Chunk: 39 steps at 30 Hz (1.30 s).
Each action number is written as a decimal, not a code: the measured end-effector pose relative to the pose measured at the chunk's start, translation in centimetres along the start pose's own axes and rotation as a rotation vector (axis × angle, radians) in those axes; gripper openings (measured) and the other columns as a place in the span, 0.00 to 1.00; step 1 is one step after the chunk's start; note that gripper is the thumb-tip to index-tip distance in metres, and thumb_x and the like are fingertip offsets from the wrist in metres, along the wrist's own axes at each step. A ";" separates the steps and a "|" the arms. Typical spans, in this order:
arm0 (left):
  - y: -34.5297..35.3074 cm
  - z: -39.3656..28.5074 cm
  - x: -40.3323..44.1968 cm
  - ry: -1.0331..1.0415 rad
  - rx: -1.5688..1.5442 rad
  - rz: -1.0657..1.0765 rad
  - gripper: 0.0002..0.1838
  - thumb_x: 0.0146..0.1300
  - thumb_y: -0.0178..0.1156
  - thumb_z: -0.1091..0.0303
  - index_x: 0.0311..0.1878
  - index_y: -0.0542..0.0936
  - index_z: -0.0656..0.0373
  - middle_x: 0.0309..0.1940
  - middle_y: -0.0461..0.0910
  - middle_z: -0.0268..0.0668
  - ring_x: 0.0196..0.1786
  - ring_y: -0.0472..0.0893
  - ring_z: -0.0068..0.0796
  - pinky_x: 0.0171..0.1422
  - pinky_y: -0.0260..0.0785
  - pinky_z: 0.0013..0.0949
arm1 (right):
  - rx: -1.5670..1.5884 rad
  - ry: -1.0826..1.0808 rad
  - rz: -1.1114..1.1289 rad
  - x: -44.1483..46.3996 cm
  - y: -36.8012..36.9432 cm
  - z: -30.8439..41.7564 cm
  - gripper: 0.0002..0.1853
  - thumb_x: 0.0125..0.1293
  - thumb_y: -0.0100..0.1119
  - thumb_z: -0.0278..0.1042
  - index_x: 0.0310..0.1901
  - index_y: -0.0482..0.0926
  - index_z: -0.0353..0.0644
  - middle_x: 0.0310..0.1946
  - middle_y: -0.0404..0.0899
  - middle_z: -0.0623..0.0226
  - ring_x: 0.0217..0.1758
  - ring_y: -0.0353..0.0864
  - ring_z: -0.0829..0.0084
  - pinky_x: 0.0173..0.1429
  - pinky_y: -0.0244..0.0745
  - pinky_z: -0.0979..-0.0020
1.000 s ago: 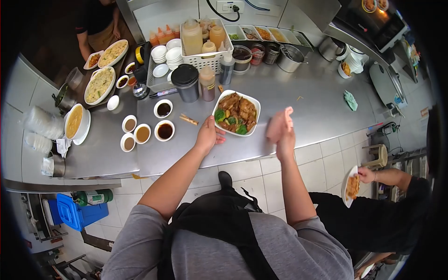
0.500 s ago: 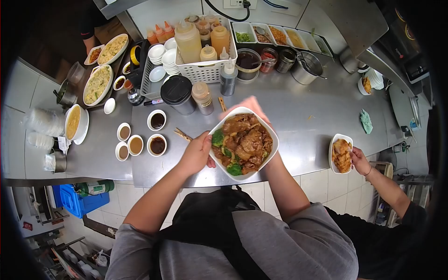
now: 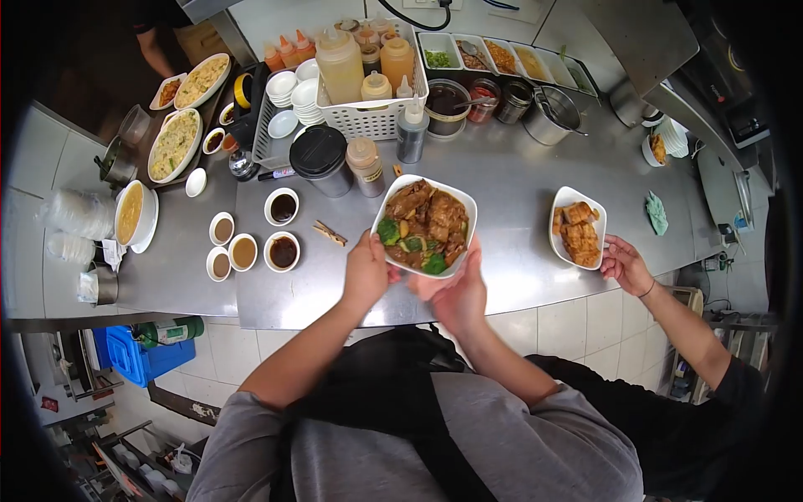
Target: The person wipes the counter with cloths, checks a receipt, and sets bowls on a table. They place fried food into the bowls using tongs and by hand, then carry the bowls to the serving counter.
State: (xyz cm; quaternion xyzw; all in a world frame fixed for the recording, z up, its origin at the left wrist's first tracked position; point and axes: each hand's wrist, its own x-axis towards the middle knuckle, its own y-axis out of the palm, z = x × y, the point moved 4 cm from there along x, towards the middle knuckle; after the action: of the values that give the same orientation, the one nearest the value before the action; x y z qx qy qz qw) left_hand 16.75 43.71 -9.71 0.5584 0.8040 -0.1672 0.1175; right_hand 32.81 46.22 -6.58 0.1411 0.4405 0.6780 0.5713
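A white square bowl (image 3: pixel 469 219) of brown saucy meat with broccoli is held over the counter's front part. My left hand (image 3: pixel 365 272) grips its left side. At the near right side of the bowl is my right hand (image 3: pixel 464 293), with a blurred pink cloth (image 3: pixel 428 287) in its fingers, close under the near rim. The bowl partly hides the fingers and cloth. A wooden clothespin (image 3: pixel 329 233) lies on the counter left of the bowl. Beyond it stand a black-lidded container (image 3: pixel 319 159) and a squeeze bottle (image 3: pixel 365 166).
At right, a co-worker's hand (image 3: pixel 627 263) is at a white bowl of fried pieces (image 3: pixel 555 238). Small sauce cups (image 3: pixel 282 252) sit at left, near rice dishes (image 3: pixel 175 146). A white basket of bottles (image 3: pixel 360 124) and a topping tray (image 3: pixel 488 57) line the back. A green cloth (image 3: pixel 656 214) lies right.
My right hand and the pink cloth have come from the bowl's far side to its near side. The bowl has shifted slightly left and away. The co-worker's bowl has moved left and farther back.
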 end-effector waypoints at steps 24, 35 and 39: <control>-5.4 4.9 -3.4 0.097 0.063 -0.004 0.20 0.81 0.37 0.58 0.58 0.70 0.67 0.19 0.78 0.40 0.19 0.81 0.30 0.29 0.79 0.34 | -2.339 -0.358 0.211 -0.8 -7.5 1.3 0.42 0.66 0.61 0.52 0.77 0.56 0.47 0.80 0.45 0.50 0.83 0.43 0.48 0.79 0.46 0.43; -15.2 8.2 -12.5 -0.086 -0.230 0.226 0.34 0.80 0.35 0.45 0.80 0.49 0.55 0.49 0.84 0.44 0.42 0.84 0.30 0.46 0.79 0.33 | -1.690 -0.577 0.194 9.1 10.6 0.3 0.48 0.58 0.74 0.39 0.75 0.54 0.37 0.67 0.70 0.45 0.71 0.71 0.54 0.71 0.67 0.61; -19.7 10.4 -15.8 -0.084 -0.295 0.155 0.32 0.81 0.35 0.46 0.79 0.55 0.55 0.48 0.84 0.42 0.42 0.83 0.27 0.48 0.77 0.31 | -1.139 -0.308 0.251 15.6 10.8 -4.3 0.34 0.61 0.72 0.31 0.67 0.67 0.39 0.55 0.80 0.62 0.58 0.77 0.70 0.63 0.72 0.68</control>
State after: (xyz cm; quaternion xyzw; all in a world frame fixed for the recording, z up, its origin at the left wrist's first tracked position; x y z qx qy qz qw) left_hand 3.82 19.69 -10.59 0.5881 0.7686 -0.0610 0.2443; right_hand 18.02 58.80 -5.66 -0.0395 -0.0996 0.8414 0.5297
